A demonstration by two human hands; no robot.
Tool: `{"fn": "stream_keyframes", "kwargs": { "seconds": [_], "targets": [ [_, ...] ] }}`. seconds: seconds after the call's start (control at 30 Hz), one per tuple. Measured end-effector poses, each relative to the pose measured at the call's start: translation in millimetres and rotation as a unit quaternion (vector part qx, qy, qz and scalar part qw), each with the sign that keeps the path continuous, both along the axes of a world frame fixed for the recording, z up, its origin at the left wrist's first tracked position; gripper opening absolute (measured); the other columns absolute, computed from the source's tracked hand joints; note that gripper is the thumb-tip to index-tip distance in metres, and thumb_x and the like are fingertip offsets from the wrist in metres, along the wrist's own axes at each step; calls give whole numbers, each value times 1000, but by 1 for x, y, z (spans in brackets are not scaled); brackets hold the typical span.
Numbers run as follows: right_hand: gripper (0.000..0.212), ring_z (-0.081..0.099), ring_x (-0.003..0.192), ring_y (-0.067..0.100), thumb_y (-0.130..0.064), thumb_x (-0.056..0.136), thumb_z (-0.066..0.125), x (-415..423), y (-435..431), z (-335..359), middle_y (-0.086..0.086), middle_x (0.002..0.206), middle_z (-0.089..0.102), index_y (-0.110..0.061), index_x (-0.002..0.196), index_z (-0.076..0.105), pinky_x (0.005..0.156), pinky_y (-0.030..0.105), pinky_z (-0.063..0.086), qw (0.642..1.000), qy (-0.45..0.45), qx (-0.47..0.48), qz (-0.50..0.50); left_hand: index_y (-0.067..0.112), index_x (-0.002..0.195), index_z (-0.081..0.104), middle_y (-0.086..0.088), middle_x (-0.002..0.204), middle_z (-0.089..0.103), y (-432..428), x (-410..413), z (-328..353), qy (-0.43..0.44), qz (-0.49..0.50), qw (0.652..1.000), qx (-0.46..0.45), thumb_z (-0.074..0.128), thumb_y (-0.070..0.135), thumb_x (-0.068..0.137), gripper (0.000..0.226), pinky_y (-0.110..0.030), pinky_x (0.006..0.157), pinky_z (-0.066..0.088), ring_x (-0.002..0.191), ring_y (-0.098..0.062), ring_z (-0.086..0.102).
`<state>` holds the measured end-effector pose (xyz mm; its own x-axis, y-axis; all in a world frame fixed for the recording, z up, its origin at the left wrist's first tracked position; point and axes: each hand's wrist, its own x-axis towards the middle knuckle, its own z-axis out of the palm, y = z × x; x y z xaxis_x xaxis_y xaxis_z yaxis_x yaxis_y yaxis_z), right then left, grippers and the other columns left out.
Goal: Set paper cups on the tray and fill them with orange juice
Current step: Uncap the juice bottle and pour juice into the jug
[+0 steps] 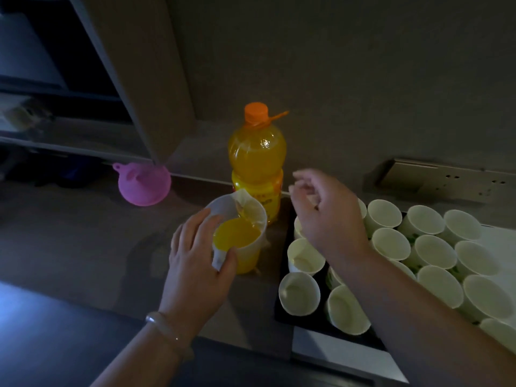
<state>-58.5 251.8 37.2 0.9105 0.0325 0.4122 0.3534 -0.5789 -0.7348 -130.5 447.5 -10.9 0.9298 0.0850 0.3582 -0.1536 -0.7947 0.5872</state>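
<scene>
Down on the dark counter, just left of the tray, my left hand has the clear jug. Fingers are curled over the near rim, thumb is round the side, and the jug stands upright. Orange juice sits in its lower part. A pale bracelet is on that wrist.

Right hand hovers over the far-left corner of the tray, above the paper cups. The fingers are loosely curled and blurred, and I see nothing held in them. The cups stand packed together, mouths up. Those whose insides I can see look dry and pale.

Behind the jug and touching nothing I can make out, the juice bottle stands upright with its orange cap on. It looks nearly full. Further left, a pink funnel lies tipped on the counter, well apart from the jug.
</scene>
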Motion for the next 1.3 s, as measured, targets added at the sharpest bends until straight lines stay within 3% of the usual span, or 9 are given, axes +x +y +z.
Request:
{"fn": "stream_keyframes", "kwargs": {
  "seconds": [0.27,0.47,0.63,0.8,0.9,1.07,1.13,1.23,1.3],
  "targets": [
    [40,53,112,8,-40,94,56,74,16,60,-2,122,59,-19,128,56,87,18,42,997,-75,-15,-29,24,138,41,3,145,35,-2,53,49,-2,-1,1000,-25,52,47,89,55,-42,108,34,134,-18,30],
    [47,53,122,20,-35,93,58,124,30,66,6,133,58,-14,135,52,98,25,39,998,16,-52,18,23,142,34,2,144,35,-25,123,91,-24,-11,999,-28,45,48,95,55,-28,105,28,134,-17,31],
    [45,41,135,21,-22,100,46,127,26,43,9,146,46,-10,143,42,104,23,30,991,57,-85,83,20,150,21,-5,152,29,-30,169,93,63,-18,995,-74,53,54,89,77,-29,107,27,138,-20,31],
    [43,38,137,18,-14,101,38,116,19,21,7,148,45,-13,144,43,114,30,28,986,84,3,142,26,139,36,3,132,51,-23,181,81,145,-65,981,-107,64,56,81,72,-29,93,39,118,-14,50],
    [35,53,121,18,-22,101,42,123,20,32,5,130,60,-16,132,56,100,28,40,988,88,40,123,22,133,41,1,116,56,-19,184,73,174,-57,978,-102,67,42,82,60,-27,82,44,104,-15,57],
    [58,56,108,27,-61,90,47,142,38,63,8,117,59,-17,128,51,82,35,43,962,-66,-259,63,16,130,46,-7,112,62,-24,181,75,179,-78,976,-99,67,53,74,71,-38,83,55,96,-20,63],
    [60,58,104,26,-62,91,44,148,49,70,6,110,59,-18,130,46,72,34,43,939,-72,-332,54,13,138,39,-7,120,57,-25,180,76,188,-66,975,-98,69,49,78,77,-39,89,53,102,-19,60],
    [53,59,96,26,-54,96,40,154,56,73,3,91,52,-15,131,44,65,33,36,916,-105,-380,71,17,143,34,-1,129,50,-23,182,76,182,-62,978,-85,65,66,65,97,-36,94,50,110,-15,56],
    [52,59,97,29,-51,99,36,158,52,73,8,97,58,-13,134,41,66,33,34,897,-136,-408,99,14,145,25,1,128,44,-23,182,76,198,-57,975,-84,67,48,77,87,-28,88,45,112,-16,51]
  ]
}}
